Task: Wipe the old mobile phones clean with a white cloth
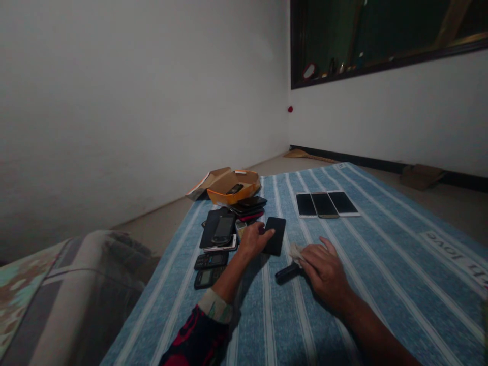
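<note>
My left hand (254, 240) is closed on the left edge of a black smartphone (275, 236), its thumb over the dark face. My right hand (326, 269) pinches a crumpled whitish cloth (296, 252). A small dark object (286, 274) touches the cloth and lies at its lower left. Left of my left hand are a black phone (223, 227) on a stack and two keypad phones (211, 261). Behind them rises a pile of dark phones (249, 203). Three smartphones (325, 205) lie side by side at the right, screens up.
An open orange-edged box (229, 195) with a phone inside stands at the far left of the blue striped cloth surface (343, 254). A draped seat (87, 290) is at lower left. White walls and a dark-framed window (381, 58) are behind.
</note>
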Available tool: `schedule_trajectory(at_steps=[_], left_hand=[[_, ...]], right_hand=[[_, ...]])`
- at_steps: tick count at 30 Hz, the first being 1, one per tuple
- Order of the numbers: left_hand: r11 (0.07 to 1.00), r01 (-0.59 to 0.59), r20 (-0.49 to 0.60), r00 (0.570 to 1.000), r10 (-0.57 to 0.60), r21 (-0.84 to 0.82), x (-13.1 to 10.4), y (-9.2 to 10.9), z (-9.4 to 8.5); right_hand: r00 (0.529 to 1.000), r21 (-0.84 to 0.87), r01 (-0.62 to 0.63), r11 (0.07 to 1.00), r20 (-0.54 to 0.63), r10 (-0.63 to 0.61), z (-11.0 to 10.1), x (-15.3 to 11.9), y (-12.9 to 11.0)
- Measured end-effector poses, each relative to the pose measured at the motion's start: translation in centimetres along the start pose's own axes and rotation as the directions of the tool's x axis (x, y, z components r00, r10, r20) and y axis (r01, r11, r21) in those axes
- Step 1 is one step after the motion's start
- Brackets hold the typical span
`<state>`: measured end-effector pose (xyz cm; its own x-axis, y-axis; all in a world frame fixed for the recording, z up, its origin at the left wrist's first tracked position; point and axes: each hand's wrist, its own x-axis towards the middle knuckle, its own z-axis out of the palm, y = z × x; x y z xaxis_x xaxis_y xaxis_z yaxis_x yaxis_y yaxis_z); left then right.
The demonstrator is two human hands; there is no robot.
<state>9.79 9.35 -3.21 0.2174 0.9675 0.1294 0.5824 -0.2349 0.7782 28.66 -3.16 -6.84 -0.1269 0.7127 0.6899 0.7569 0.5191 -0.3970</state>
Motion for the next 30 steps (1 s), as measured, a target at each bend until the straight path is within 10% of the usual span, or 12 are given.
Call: schedule_trajectory(at_steps=[9, 17, 30], left_hand=[[0.944, -0.218, 0.118, 0.96, 0.253, -0.249, -9.3, 0.7, -1.7], [0.891, -0.423, -0.076, 0.906, 0.416, -0.165, -10.8, 0.3, 1.7], [0.907, -0.408, -0.173, 0.906, 0.387, -0.106, -11.3, -0.1, 2.7]], right_hand=[[0.999, -0.052, 0.034, 0.998, -0.015, -0.034, 0.0, -0.1, -0.4], [0.997, -0.035, 0.071, 0.997, 0.018, -0.071, 0.7, -0.4, -1.5], [0.996, -0.043, 0.075, 0.996, 0.043, -0.073, 0.4, -0.1, -0.5]])
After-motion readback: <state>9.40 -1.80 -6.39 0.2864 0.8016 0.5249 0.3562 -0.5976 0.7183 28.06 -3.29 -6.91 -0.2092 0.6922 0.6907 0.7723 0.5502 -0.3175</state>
